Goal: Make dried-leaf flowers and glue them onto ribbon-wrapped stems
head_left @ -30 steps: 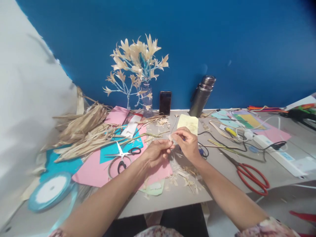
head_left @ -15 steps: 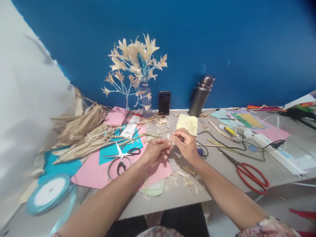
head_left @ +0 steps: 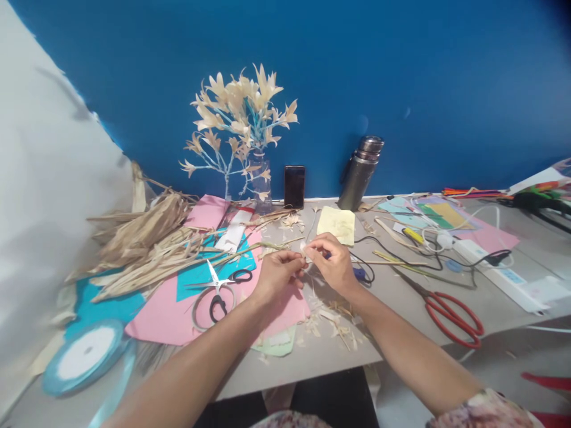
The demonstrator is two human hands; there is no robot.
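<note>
we take this for a craft workspace, though we cannot tell whether it is in a home or a workshop. on the table point(head_left: 319, 370) we see dried husks point(head_left: 151, 223), pink paper point(head_left: 156, 312), a ribbon spool point(head_left: 84, 353), black-handled scissors point(head_left: 218, 284), red-handled scissors point(head_left: 429, 295), plant scraps point(head_left: 336, 324) and pale flowers point(head_left: 241, 98) on blue-wrapped stems.

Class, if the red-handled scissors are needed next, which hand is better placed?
Probably the right hand: the red-handled scissors lie on its side of the table, handles toward the near edge. The left hand is farther off.
</note>
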